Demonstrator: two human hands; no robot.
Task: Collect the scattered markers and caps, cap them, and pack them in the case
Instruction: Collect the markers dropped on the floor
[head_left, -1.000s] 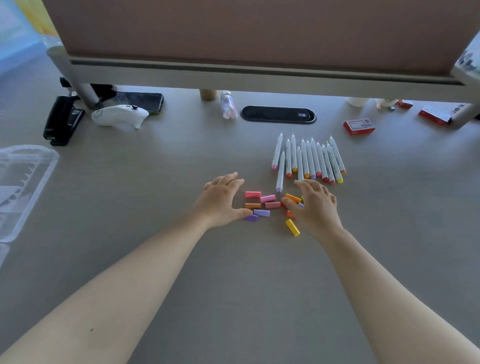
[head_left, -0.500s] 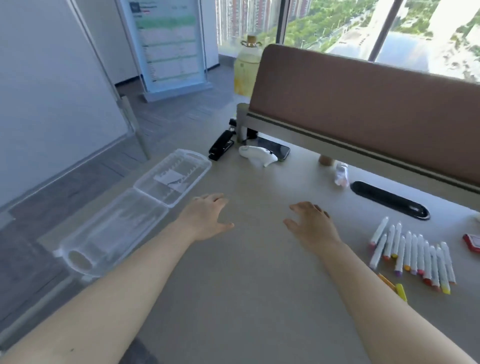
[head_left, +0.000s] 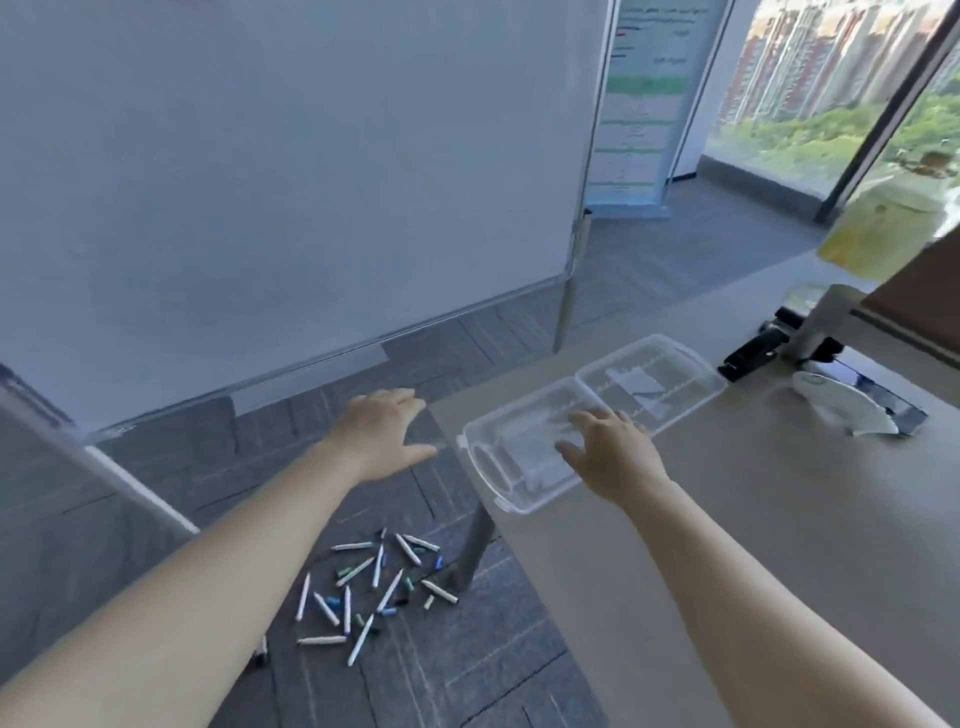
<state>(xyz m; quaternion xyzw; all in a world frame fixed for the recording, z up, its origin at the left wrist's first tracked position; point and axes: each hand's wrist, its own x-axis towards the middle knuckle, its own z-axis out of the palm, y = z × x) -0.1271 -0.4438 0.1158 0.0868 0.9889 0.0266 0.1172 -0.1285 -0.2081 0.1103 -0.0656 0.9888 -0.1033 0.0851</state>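
You are reaching both spread, empty hands, left (head_left: 387, 434) and right (head_left: 613, 457), toward the open case (head_left: 524, 470) as markers (head_left: 374, 587) are lying on the floor below.

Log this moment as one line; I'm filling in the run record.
left hand: open, over floor | right hand: open, over case | case: open, at table corner | markers: scattered on floor
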